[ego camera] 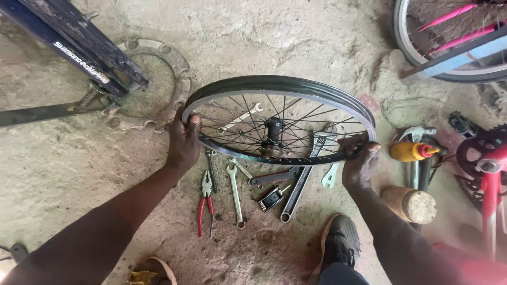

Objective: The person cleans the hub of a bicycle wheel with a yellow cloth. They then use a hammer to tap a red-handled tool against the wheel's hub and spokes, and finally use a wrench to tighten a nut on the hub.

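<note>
Holding a bicycle wheel (280, 124) by its black rim, both hands up off the concrete floor (79, 169). Left hand (184, 141) grips the rim's left edge, fingers wrapped round it, thumb on top. Right hand (359, 161) grips the right edge, fingers curled under and closed on the rim. Wheel sits tilted, near flat, just above a scatter of tools: red-handled pliers (205, 203), several spanners (235, 192), a long ring spanner (298, 190). Hub (273, 132) and spokes clear to see, no tyre fitted. Hammer (417, 134) and yellow bottle (412, 151) lie to the right, wooden block (411, 203) near them. Blue bike frame (79, 47) top left, pink-spoked wheel (449, 37) top right.

Step looks like checking or positioning the bare wheel. Next move likely needs a steady two-handed hold while turning or setting it down, clear of the tools underneath.
</note>
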